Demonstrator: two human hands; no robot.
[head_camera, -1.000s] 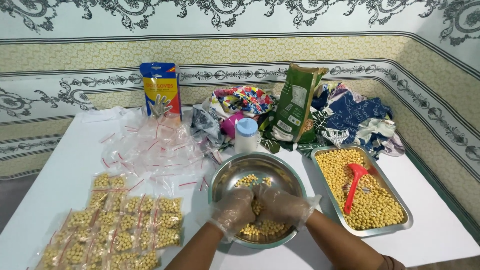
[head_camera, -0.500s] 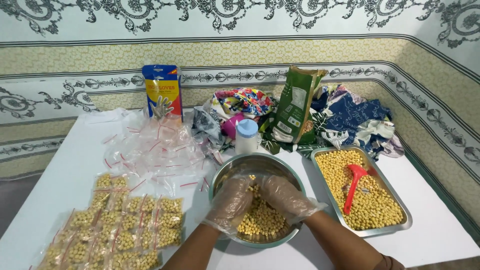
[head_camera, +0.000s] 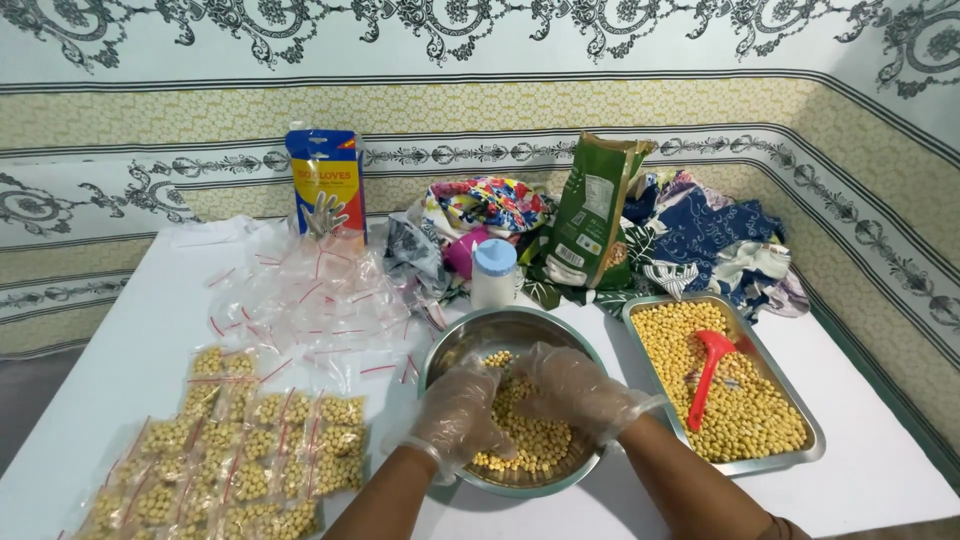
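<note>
A round steel bowl (head_camera: 446, 352) stands near the table's front edge and is partly filled with pale yellow beans (head_camera: 538, 446). Both my hands are inside it, each in a thin clear plastic glove. My left hand (head_camera: 458, 420) is cupped at the bowl's left side with its fingers curled down into the beans; what it holds is hidden. My right hand (head_camera: 577, 392) lies over the beans in the middle with its fingers loosely spread. The two hands sit close together, their fingertips almost touching.
A steel tray (head_camera: 806, 420) of beans with a red scoop (head_camera: 708, 372) sits to the right. Several small filled bags (head_camera: 248, 452) lie at the left, with empty zip bags (head_camera: 300, 292) behind them. At the back stand a blue box (head_camera: 325, 182), a white jar (head_camera: 493, 274), a green pouch (head_camera: 592, 215) and crumpled cloths (head_camera: 712, 238).
Both hands have moved from the bowl's near side toward its middle and parted slightly. Nothing else on the table has moved.
</note>
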